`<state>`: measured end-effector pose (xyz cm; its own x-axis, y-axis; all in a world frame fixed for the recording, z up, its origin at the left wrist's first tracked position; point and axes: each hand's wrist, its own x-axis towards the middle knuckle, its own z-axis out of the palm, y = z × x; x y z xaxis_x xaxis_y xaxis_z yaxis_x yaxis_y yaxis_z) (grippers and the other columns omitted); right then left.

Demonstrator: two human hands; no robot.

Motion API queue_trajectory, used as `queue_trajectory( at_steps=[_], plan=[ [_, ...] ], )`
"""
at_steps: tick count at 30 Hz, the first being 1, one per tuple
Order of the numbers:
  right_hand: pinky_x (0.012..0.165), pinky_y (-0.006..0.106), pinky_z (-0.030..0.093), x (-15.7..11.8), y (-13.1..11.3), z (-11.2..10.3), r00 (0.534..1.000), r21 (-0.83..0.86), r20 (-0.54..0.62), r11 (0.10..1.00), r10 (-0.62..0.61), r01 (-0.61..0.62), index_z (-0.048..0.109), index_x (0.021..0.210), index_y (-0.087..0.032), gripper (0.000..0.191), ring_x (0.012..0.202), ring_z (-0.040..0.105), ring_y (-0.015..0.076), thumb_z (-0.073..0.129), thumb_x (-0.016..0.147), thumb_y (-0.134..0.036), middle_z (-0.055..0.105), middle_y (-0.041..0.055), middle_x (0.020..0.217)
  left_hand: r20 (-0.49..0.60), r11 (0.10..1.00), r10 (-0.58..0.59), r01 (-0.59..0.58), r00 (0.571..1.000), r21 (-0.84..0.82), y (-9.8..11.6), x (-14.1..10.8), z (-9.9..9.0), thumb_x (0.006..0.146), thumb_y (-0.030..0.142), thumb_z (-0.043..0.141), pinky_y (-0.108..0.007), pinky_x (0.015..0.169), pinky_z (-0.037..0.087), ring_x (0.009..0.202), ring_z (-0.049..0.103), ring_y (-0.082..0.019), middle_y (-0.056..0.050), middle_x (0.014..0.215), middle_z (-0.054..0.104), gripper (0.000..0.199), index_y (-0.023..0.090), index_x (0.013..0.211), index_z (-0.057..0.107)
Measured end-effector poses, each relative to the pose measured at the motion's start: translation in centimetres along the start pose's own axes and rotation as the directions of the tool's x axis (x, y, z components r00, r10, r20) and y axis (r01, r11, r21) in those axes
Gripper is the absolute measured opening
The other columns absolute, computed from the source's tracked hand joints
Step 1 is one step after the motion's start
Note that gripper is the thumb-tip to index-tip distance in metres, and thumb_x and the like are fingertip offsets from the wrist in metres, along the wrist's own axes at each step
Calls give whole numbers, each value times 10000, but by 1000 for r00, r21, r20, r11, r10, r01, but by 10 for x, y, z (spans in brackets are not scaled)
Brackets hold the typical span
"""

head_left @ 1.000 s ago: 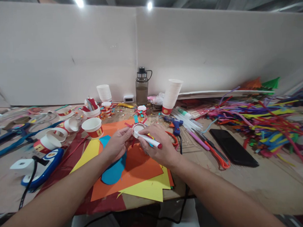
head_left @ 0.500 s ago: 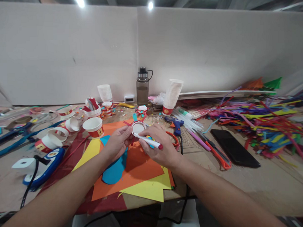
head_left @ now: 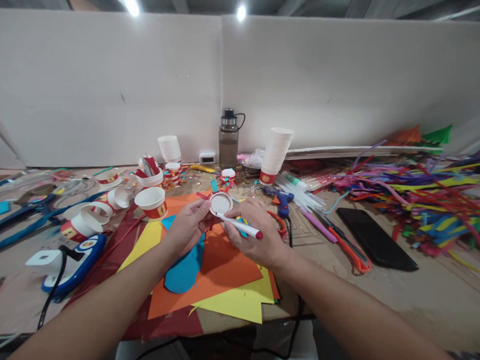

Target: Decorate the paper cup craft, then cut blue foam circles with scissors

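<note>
Between my hands is a small paper-cup piece (head_left: pixel 221 203) with a white round face, a red rim and red strips sticking out around it. My left hand (head_left: pixel 192 223) pinches its left edge. My right hand (head_left: pixel 254 227) grips a white marker (head_left: pixel 241 226) with a dark red end, its tip at the lower rim of the round face. Below lie orange paper (head_left: pixel 223 264), a blue paper shape (head_left: pixel 184 271) and yellow paper (head_left: pixel 238 301). A similar small red-and-white piece (head_left: pixel 228 174) stands just behind.
Left are an upright paper cup (head_left: pixel 151 200), cut cups (head_left: pixel 82 225) and a blue-and-white power strip (head_left: pixel 75 267). Behind stand a water bottle (head_left: pixel 228 141) and stacked cups (head_left: pixel 276 152). To the right are a blue glue gun (head_left: pixel 284 202), a black phone (head_left: pixel 376 238) and colourful pipe cleaners (head_left: pixel 433 194).
The marker's tip has drawn slightly down from the white face toward its lower rim. The whole view has shifted a little; both grips stay the same.
</note>
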<state>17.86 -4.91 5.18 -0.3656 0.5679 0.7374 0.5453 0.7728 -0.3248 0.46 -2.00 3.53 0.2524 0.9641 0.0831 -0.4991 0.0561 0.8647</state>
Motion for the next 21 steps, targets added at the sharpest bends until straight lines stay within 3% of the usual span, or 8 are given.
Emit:
queue_trajectory(
  at_steps=[21],
  plan=[
    [744, 360, 381, 2, 0, -4, 999, -10, -48, 1000, -17, 17, 573, 865, -207, 47, 789, 560, 181, 588, 823, -193, 659, 31, 800, -38, 1000, 5, -6, 999, -17, 2, 1, -2, 720, 358, 764, -169, 546, 445, 624, 563, -79, -15, 698, 622, 270, 121, 781, 649]
  ],
)
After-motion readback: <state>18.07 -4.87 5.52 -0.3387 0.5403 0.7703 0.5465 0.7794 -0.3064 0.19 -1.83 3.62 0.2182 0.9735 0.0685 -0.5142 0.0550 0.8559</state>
